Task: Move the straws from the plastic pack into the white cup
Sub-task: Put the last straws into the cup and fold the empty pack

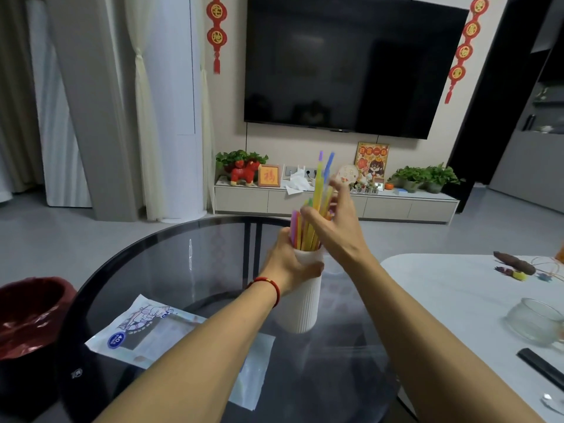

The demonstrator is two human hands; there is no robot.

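White cup (pixel 305 303) — straws (pixel 297 230) upright inside; plastic pack (pixel 146 328) lies flat.
Left hand (pixel 283 264) grips cup; right hand (pixel 335 230) among straws — blurred, grip unclear.

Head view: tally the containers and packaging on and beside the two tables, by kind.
White cup: 1
Plastic pack: 1
Glass bowl: 1
Red-lined bin: 1
Total: 4
Straws: blurred bundle, left uncounted.

the straws (pixel 308 230) stand in the cup (pixel 300 309), far-right of the plastic pack (pixel 143 328), which lies on the round glass table (pixel 171 257). a bin (pixel 30 309) sits left of it; a second table (pixel 442 288), right, bears a glass bowl (pixel 532 320).
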